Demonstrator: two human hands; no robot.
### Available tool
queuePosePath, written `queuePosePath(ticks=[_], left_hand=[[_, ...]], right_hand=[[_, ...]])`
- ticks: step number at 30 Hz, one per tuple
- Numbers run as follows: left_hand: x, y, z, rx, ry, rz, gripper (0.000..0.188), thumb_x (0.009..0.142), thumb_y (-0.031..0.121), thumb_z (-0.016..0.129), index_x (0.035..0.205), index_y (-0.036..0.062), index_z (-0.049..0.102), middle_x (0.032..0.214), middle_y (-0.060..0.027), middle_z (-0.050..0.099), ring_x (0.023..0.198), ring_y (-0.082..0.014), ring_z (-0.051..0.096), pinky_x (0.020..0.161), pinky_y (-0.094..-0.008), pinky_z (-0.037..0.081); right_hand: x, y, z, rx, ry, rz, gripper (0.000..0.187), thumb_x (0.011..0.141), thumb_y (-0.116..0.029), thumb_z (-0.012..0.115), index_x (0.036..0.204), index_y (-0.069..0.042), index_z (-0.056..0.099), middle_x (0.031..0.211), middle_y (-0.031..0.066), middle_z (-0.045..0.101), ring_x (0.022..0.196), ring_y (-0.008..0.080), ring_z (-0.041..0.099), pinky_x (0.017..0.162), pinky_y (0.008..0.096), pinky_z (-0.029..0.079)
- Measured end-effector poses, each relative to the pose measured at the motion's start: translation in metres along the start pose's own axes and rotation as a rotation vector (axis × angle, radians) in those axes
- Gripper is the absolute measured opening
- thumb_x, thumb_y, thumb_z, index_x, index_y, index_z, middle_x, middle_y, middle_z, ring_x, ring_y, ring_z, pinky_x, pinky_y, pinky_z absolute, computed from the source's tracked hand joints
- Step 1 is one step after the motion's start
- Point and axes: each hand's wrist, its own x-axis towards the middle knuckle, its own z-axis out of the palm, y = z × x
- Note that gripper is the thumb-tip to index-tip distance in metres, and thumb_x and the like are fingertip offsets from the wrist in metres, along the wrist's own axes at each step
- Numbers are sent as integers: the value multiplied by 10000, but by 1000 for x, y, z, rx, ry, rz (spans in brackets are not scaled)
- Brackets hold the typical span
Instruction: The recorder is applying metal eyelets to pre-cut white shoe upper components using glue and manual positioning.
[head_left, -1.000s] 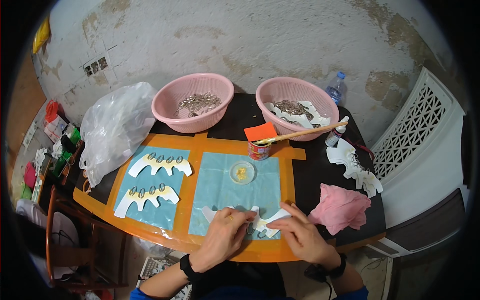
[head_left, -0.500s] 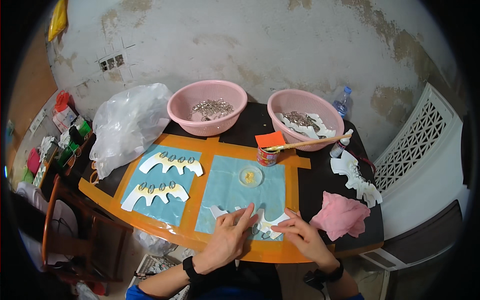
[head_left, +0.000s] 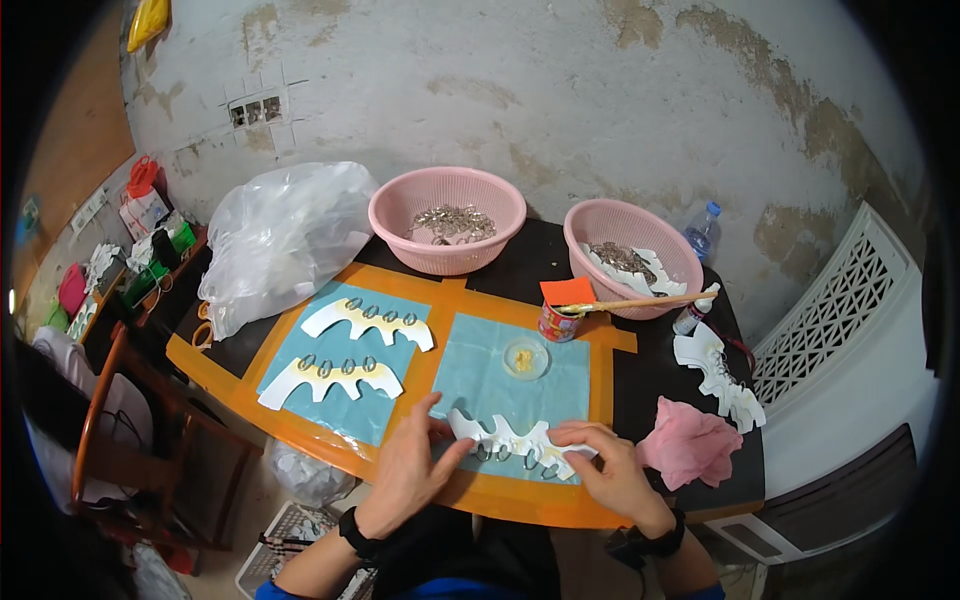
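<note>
Two blue sheets, three white strips, left grip wide, empty, right grip closed on one

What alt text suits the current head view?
A person's left hand and right hand are at opposite ends of a white scalloped piece with metal loops, over a blue sheet. Two similar pieces lie to the left; beyond stand a shallow dish, a red can and two pink baskets.
</note>
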Motion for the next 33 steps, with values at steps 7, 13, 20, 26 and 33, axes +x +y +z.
queuePosePath(ticks=[7, 13, 20, 26, 33], left_hand=[[16, 14, 3, 0, -124, -140, 782, 902, 247, 823, 1515, 22, 391, 921, -186, 717, 820, -352, 710, 748, -418, 552], [28, 8, 9, -147, -185, -70, 752, 843, 74, 836, 1490, 81, 451, 909, -148, 707, 814, -293, 707, 766, -375, 547], [21, 8, 26, -611, -171, -260, 563, 855, -60, 759, 1369, 72, 572, 842, 2, 616, 797, -91, 614, 675, -233, 469], [-2, 34, 10, -1023, -222, -629, 228, 969, 24, 693, 1196, 40, 705, 1044, -32, 668, 805, -101, 595, 713, -253, 491], [-54, 44, 24, -1104, -308, -340, 270, 1054, 76, 634, 1310, 2, 674, 1192, -79, 743, 1068, -166, 707, 918, -294, 573]], right_hand=[[30, -12, 18, -24, -174, 53, 271, 969, 6, 641, 1231, -26, 701, 1302, 131, 686, 1252, 294, 649, 1025, 387, 594], [40, 12, 31, -80, -213, -9, 234, 1001, -75, 644, 1224, -47, 708, 1163, 127, 718, 1129, 273, 677, 903, 377, 564], [34, 14, 27, 46, -115, -11, 189, 1040, -129, 631, 1194, -53, 709, 1083, 121, 712, 975, 261, 695, 849, 361, 552], [-25, -38, -13, 359, -446, 491, 310, 1095, -295, 591, 1228, -26, 673, 979, 52, 711, 877, 122, 693, 737, 290, 547], [-69, -25, 44, 1378, -110, 660, 604, 1100, -370, 533, 1544, 14, 393, 1398, 207, 605, 1143, 297, 689, 995, 441, 577]])
